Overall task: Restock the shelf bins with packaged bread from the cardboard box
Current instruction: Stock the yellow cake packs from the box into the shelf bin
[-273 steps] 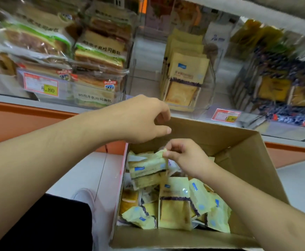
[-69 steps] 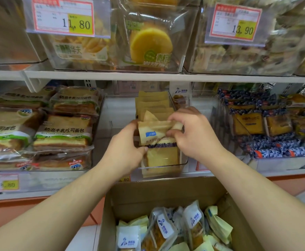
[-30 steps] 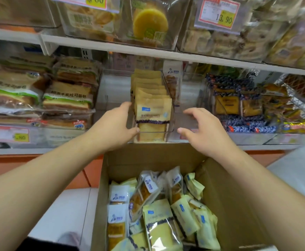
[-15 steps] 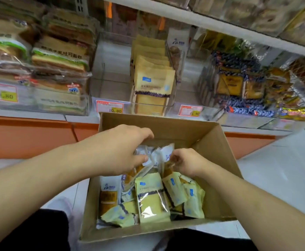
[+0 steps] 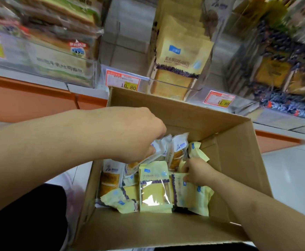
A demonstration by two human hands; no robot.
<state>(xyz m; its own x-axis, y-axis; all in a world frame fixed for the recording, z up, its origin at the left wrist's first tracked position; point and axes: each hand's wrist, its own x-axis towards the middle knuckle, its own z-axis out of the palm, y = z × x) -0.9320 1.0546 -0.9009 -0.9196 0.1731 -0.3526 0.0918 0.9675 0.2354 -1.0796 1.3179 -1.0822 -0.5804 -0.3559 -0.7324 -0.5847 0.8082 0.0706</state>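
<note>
Head view: cardboard box (image 5: 229,142) stands open below the shelf (image 5: 86,87), loose bread packets inside. Clear shelf bin (image 5: 198,84) directly behind the box holds upright yellow packets (image 5: 182,57); price tags (image 5: 123,81) sit on the shelf edge. Sandwich loaves (image 5: 57,42) fill the bin to the left, dark-wrapped goods (image 5: 275,69) the right. Left hand (image 5: 135,134), fingers curled, grips a white packet (image 5: 161,147). Right hand (image 5: 197,171) pinches a yellow packet (image 5: 189,194) in the box.
</note>
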